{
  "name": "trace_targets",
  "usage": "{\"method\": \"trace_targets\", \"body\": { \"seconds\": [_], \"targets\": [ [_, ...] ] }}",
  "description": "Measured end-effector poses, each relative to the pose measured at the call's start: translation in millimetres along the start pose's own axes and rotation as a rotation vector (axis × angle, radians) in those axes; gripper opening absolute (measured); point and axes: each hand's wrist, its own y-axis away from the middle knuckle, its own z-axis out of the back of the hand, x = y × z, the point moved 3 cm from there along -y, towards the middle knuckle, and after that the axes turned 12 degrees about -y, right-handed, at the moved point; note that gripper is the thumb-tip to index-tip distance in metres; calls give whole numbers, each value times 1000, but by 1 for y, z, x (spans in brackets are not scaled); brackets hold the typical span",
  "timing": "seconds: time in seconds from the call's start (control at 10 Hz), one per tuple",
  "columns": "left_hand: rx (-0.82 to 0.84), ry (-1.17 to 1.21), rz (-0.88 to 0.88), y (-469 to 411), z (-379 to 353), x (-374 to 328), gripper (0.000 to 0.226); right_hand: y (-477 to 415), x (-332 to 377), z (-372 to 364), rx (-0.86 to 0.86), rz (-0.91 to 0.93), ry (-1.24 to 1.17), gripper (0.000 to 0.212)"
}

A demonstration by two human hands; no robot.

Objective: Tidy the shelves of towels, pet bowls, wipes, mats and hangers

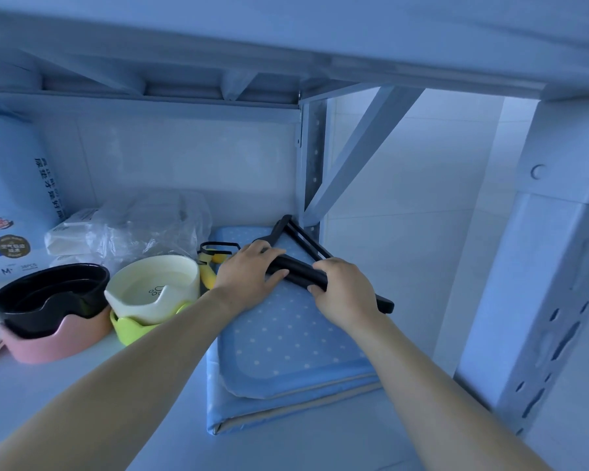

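Reference item: the dotted blue mat (279, 341). It lies folded and flat on the shelf board (82, 385), with a second folded blue layer under it that shows at its near and left edges.

1. Black hangers (303, 271): stacked together on the far half of the mat. One end points to the mat's far right corner. Another end overhangs the mat's right edge. I cannot tell how many there are.
2. My left hand (249, 273): over the mat's far left part, closed narrowly on the hangers. The fingers lie over the top of one arm of the stack and the thumb presses its near side.
3. My right hand (346, 294): over the mat's right side, fingers wrapped round the same arm of the hangers, just beside the left hand.
4. Cream bowl (157, 287): just left of the mat, nested in a green bowl (130, 329).
5. Black bowl (48, 294): further left of the mat, nested in a pink bowl (48, 345).
6. Yellow item (208, 273): at the mat's left edge, behind my left wrist and partly hidden. I cannot identify it.
7. Clear plastic bag (143, 226): left of the mat's far end, behind the bowls.
8. Printed pack (11, 205): upright, far left of the mat.
9. Perforated upright post (541, 300): right of the mat.
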Motion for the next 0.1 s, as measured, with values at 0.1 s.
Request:
{"method": "trace_targets", "body": {
  "seconds": [0.1],
  "targets": [
    [-9, 1, 27, 14, 13, 0, 44, 6, 9, 3, -22, 33, -43, 35]
  ]
}}
